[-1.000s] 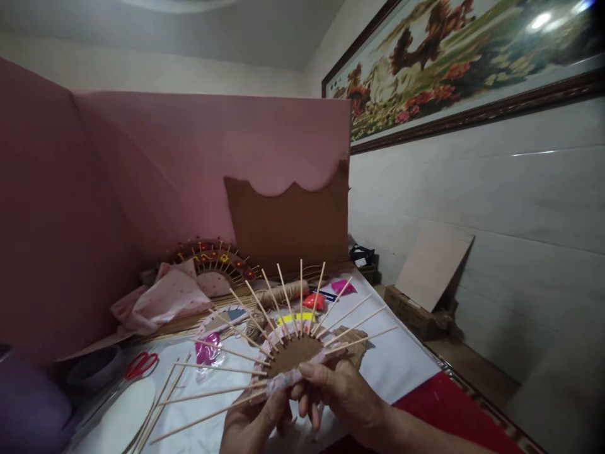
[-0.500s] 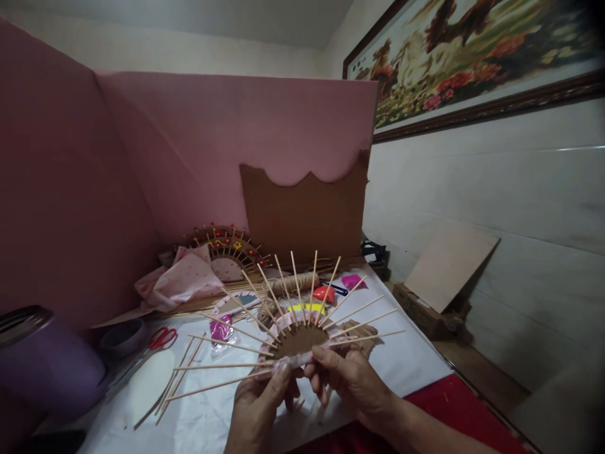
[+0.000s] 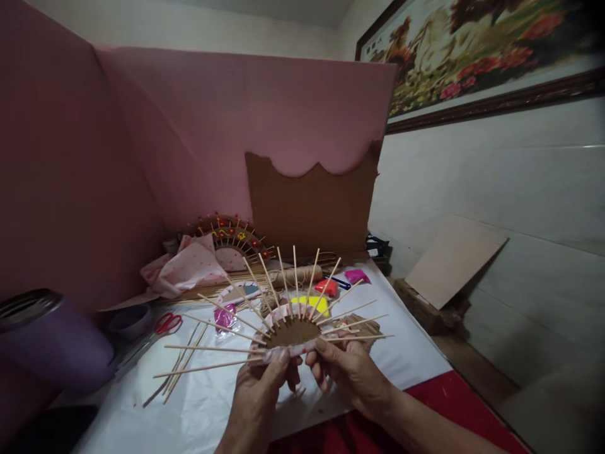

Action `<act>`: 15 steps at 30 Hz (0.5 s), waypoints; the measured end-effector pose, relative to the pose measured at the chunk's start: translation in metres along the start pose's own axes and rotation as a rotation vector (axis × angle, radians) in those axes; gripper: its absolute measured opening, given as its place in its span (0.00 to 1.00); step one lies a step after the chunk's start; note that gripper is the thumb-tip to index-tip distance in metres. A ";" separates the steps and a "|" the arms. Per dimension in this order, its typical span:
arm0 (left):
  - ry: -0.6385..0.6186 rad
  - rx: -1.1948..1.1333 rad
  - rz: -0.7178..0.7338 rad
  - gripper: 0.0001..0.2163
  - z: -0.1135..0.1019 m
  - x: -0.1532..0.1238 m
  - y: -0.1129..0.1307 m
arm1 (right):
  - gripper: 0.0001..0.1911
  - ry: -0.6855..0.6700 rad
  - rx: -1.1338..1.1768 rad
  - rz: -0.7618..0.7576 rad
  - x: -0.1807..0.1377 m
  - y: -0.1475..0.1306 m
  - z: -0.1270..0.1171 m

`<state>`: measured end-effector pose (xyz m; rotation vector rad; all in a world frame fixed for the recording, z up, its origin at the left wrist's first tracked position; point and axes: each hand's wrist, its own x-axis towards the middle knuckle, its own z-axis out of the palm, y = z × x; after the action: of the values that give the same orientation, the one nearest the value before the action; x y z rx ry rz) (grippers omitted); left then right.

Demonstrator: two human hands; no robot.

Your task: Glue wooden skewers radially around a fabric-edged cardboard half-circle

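Note:
Both hands hold a half-round brown cardboard piece (image 3: 293, 333) with several thin wooden sticks (image 3: 293, 277) fanning out of its pink-edged rim. My left hand (image 3: 262, 391) pinches its lower left edge with thumb and fingers. My right hand (image 3: 347, 372) grips the lower right edge, thumb on top. The piece is lifted above a white sheet (image 3: 208, 403) on the table.
Loose sticks (image 3: 182, 366), red-handled scissors (image 3: 166, 323), a twine roll (image 3: 295, 275), coloured packets (image 3: 326, 287), pink spotted cloth (image 3: 186, 271) and a finished decorated fan (image 3: 231, 238) lie behind. A purple container (image 3: 47, 343) stands at left. Pink board (image 3: 212, 132) and brown cardboard (image 3: 312, 202) back the table.
The view has tilted down and left a little. Both hands keep hold of the stick fan, which sits slightly lower and flatter than before.

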<state>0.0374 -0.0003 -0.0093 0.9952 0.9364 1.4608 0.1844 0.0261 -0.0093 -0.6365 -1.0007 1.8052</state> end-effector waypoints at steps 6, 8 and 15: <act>0.016 0.098 0.001 0.16 0.002 -0.001 -0.002 | 0.17 -0.052 -0.064 0.025 -0.003 -0.002 0.004; 0.013 0.085 -0.027 0.16 0.004 -0.003 -0.001 | 0.16 -0.065 -0.091 0.009 -0.003 0.000 0.005; 0.071 -0.177 0.034 0.05 -0.003 0.002 0.024 | 0.12 0.037 -0.403 -0.048 -0.007 -0.009 0.001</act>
<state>0.0269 -0.0004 0.0122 0.8374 0.8275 1.5872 0.1907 0.0212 -0.0012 -0.8783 -1.3569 1.5535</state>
